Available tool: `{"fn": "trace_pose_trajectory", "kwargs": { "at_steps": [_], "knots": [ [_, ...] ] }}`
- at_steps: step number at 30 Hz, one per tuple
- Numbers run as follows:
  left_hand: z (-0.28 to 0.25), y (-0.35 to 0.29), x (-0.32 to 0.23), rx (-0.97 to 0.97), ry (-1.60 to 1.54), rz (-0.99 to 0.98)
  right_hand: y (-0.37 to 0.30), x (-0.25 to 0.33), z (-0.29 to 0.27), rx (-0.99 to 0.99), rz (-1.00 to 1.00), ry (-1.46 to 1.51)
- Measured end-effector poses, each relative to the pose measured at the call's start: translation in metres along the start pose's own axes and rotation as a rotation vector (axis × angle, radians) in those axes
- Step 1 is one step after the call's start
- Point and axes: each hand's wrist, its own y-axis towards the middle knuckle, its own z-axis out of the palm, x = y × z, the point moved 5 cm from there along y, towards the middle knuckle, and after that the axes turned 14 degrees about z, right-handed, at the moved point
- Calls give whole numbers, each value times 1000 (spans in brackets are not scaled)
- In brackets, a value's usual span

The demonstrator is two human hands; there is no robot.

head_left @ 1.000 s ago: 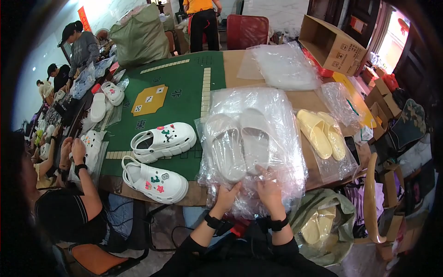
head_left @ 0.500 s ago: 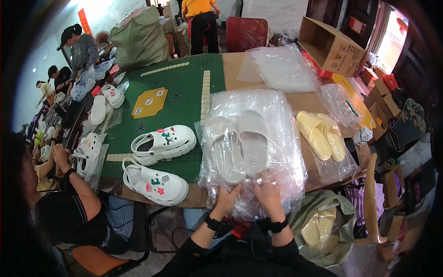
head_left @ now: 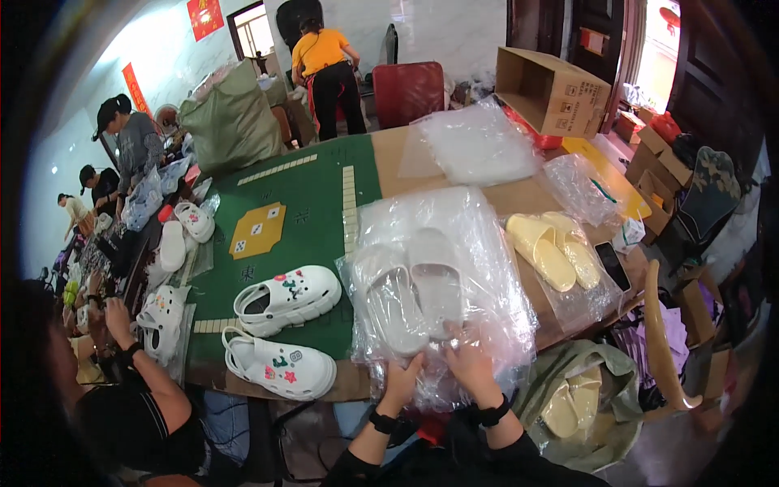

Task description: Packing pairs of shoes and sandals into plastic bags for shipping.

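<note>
A pair of pale grey slides [head_left: 438, 280] lies inside a clear plastic bag [head_left: 375, 325], on top of a stack of clear bags [head_left: 495, 243] at the table's near edge. My left hand [head_left: 401, 381] pinches the bag's near edge, its thumb beside the left slide's heel. Close to the right slide's heel, my right hand [head_left: 471, 367] is closed on the same edge; some of its fingers are hidden in the shiny film. To the left stand two white clogs [head_left: 288, 300] with colourful charms. Bagged yellow slides [head_left: 545, 252] lie to the right.
More clear bags [head_left: 479, 146] lie toward the far edge. A phone [head_left: 613, 266] sits at the right edge, near a curved wooden chair arm [head_left: 661, 349]. An open sack [head_left: 613, 390] with yellow slides stands below. At left, a co-worker's arm [head_left: 150, 377] reaches along the table.
The view has tilted up, so the table and clogs sit lower in the picture. Both my hands stay at the bag's near edge, their grip much the same.
</note>
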Motion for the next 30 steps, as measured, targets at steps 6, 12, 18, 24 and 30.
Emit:
{"fn": "trace_pose_trajectory", "kwargs": {
  "at_steps": [6, 12, 18, 24, 30],
  "knots": [
    [0, 4, 2, 3, -34, 59, 0, 8, -10, 71, -1, 79],
    [3, 4, 0, -26, -141, 32, 7, -6, -7, -64, 70, 255],
    [10, 2, -10, 30, -167, -30, 12, -9, -32, -343, 6, 516],
    [8, 3, -8, 58, -116, 8, 11, -6, -28, -294, -12, 243],
    [5, 4, -1, 21, -108, 28, 10, -9, -24, -219, 134, 344]
  ]
}}
